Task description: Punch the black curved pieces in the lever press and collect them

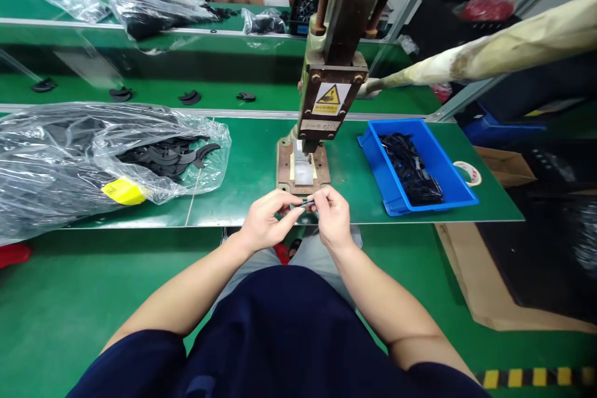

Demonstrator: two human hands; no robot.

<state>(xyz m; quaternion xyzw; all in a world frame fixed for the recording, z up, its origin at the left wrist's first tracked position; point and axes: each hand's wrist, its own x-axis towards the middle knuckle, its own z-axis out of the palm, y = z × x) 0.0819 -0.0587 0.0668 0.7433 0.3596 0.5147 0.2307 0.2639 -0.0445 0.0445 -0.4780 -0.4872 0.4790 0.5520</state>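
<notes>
Between both hands, at the front edge of the green bench, is a small dark part [306, 203], mostly hidden by the fingers. My left hand [270, 217] pinches its left end with thumb and fingers. On the other end, my right hand [333, 214] is closed with thumb against fingers. Just beyond the hands stands a hand press [326, 99] with a warning label. Its brown base [283, 168] carries a pale metal block [304, 173] under the ram.
A blue bin [448, 189] of black parts sits right, beside a tape roll [467, 173]. To the left lies a clear bag [56, 161] with black curved pieces [163, 157] at its mouth. A wrapped lever [466, 62] reaches over the right side. Small black pieces [189, 97] lie behind.
</notes>
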